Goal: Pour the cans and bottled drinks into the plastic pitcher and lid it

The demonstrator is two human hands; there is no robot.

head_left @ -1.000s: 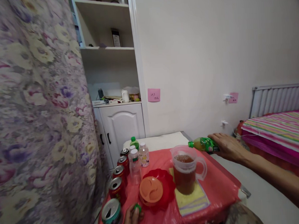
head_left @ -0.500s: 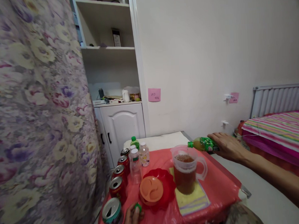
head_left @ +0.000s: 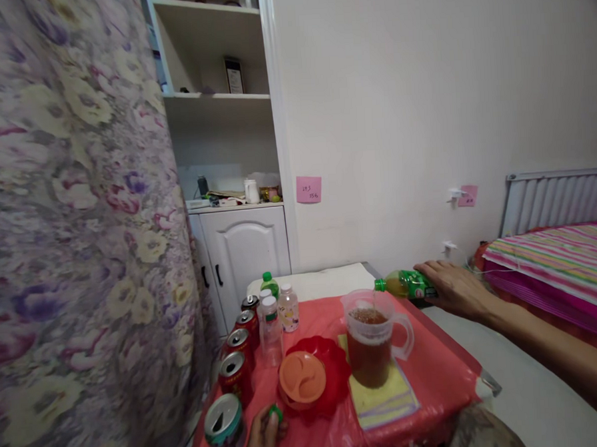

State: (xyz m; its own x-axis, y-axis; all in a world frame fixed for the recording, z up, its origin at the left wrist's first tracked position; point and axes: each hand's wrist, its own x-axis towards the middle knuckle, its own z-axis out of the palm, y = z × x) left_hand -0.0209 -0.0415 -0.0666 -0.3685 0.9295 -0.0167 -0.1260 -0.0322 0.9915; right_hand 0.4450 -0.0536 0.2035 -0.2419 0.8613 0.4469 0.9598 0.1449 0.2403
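Note:
My right hand [head_left: 445,288] grips a green-labelled bottle [head_left: 406,285], tipped on its side with its mouth over a clear pitcher [head_left: 370,353]. A thin stream runs from the mouth into the pitcher, which holds brown liquid with foam near its top. The pitcher stands on a yellow cloth [head_left: 383,406]. At the front edge of the table, my left hand [head_left: 265,435] pinches a small green cap [head_left: 275,413]. Just beyond that hand an orange divided dish [head_left: 301,378] rests on a red scalloped plate [head_left: 339,375].
Several opened cans [head_left: 233,373] line the left side of the red-covered table [head_left: 441,376]. Behind the dish stand clear bottles [head_left: 288,309] and a green-capped bottle [head_left: 268,285]. A floral curtain [head_left: 78,228] hangs at left; a bed [head_left: 565,256] is at right.
The liquid left in the tipped bottle looks slightly lower. Both hands have stayed nearly in place.

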